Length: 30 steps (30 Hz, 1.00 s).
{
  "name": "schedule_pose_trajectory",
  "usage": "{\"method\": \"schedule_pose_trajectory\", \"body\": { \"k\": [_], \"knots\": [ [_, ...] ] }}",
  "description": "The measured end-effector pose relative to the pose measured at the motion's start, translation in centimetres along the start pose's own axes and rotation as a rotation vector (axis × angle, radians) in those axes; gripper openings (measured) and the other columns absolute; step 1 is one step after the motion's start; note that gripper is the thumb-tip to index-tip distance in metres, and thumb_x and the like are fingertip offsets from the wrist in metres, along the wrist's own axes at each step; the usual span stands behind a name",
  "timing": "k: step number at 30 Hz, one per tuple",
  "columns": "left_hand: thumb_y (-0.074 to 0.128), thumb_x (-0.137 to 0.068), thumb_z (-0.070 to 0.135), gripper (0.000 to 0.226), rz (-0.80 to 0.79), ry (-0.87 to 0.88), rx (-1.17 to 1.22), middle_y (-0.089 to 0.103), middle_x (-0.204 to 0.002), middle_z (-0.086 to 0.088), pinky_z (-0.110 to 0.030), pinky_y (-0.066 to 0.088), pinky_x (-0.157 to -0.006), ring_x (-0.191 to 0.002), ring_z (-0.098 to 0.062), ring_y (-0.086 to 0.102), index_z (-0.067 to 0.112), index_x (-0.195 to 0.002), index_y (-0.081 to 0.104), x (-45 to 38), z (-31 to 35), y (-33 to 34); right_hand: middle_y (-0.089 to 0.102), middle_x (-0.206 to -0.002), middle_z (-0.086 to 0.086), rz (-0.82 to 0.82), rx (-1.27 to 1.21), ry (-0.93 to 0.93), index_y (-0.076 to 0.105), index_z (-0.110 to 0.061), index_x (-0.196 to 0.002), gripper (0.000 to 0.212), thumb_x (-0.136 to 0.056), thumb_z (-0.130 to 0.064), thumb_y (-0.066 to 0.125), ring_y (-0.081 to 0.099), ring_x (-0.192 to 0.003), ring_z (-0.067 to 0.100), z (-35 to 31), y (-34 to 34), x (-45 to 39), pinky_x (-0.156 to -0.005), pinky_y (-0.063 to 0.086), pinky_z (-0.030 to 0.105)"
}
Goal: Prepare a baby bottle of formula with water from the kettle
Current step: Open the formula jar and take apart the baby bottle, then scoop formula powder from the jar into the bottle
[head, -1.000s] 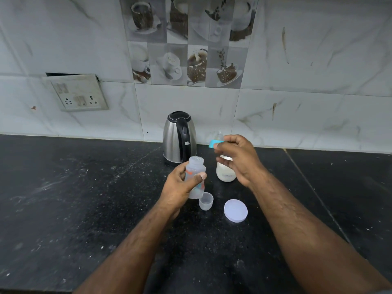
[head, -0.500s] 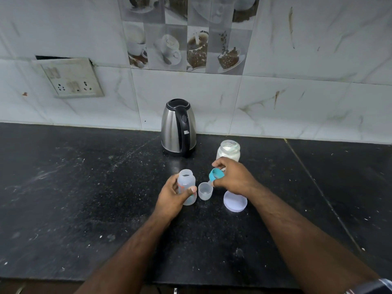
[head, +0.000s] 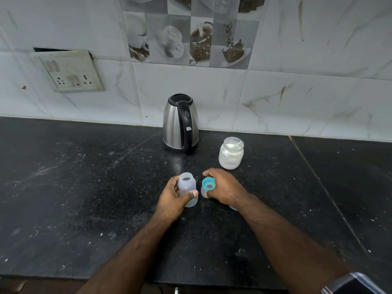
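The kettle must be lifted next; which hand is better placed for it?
Probably the right hand: it only sets the teal ring on the small cup, while the left hand steadies the open bottle. The kettle handle faces forward.

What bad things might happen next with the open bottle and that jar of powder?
1. The baby bottle has no top on, and the left hand grips only its side, so a bump might tip it.
2. The powder jar stands open near the right hand; an elbow or sleeve might knock it and spill powder.
3. The kettle could be hot, so pouring into that narrow neck might splash fingers.
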<state>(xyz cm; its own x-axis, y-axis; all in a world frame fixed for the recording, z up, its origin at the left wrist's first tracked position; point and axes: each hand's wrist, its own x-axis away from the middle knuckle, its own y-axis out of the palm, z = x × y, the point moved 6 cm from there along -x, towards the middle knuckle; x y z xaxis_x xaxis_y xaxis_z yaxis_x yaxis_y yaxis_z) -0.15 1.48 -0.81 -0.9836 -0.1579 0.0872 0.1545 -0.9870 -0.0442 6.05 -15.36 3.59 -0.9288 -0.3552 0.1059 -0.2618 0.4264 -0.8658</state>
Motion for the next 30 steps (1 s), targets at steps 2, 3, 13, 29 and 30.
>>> {"method": "schedule_pose_trajectory", "body": {
  "k": [2,3,13,29,30],
  "knots": [
    [0.086,-0.081,0.006,0.054,0.000,-0.001,-0.003,0.072,-0.121,0.004,-0.025,0.056,-0.098,-0.110,-0.007,0.070,0.025,-0.123,0.057,-0.1,-0.1,0.0,0.056,-0.142,0.000,-0.010,-0.004,-0.004,0.055,-0.024,-0.141,0.076,-0.073,-0.020,0.089,0.054,-0.129,0.017,0.0,0.1,0.0,-0.108,0.043,0.030],
    [0.086,-0.081,0.006,0.055,-0.002,-0.003,-0.005,0.072,-0.121,0.004,-0.025,0.056,-0.097,-0.110,-0.007,0.070,0.024,-0.124,0.057,-0.1,-0.1,0.0,0.055,-0.144,0.000,-0.014,-0.006,-0.005,0.054,-0.024,-0.142,0.078,-0.073,-0.021,0.089,0.053,-0.130,0.017,0.0,0.1,-0.1,-0.109,0.042,0.031],
    [0.087,-0.080,0.008,0.052,0.006,0.014,-0.021,0.073,-0.116,0.009,-0.016,0.057,-0.085,-0.098,0.005,0.072,0.031,-0.117,0.058,-1.0,-0.3,0.0,0.048,-0.153,0.002,-0.090,-0.031,0.042,0.043,-0.028,-0.151,0.094,-0.071,-0.016,0.091,0.049,-0.137,0.018,0.6,-0.4,0.1,-0.113,0.043,0.037],
    [0.088,-0.081,0.024,0.051,0.017,0.037,-0.094,0.072,-0.119,0.013,-0.037,0.054,-0.105,-0.112,-0.004,0.069,0.043,-0.115,0.056,-5.4,0.3,-0.7,0.079,-0.095,0.001,0.435,-0.150,0.269,0.077,-0.024,-0.092,0.006,-0.090,-0.023,0.071,0.071,-0.092,0.021,5.7,-11.4,-2.2,-0.086,0.056,0.032],
    [0.088,-0.081,0.025,0.052,0.017,0.037,-0.096,0.072,-0.120,0.013,-0.038,0.054,-0.106,-0.113,-0.005,0.068,0.042,-0.116,0.055,-5.8,0.3,-0.7,0.078,-0.101,0.002,0.435,-0.130,0.282,0.077,-0.023,-0.094,0.010,-0.090,-0.020,0.069,0.071,-0.097,0.023,6.0,-12.1,-2.8,-0.089,0.056,0.034]
  ]
}}
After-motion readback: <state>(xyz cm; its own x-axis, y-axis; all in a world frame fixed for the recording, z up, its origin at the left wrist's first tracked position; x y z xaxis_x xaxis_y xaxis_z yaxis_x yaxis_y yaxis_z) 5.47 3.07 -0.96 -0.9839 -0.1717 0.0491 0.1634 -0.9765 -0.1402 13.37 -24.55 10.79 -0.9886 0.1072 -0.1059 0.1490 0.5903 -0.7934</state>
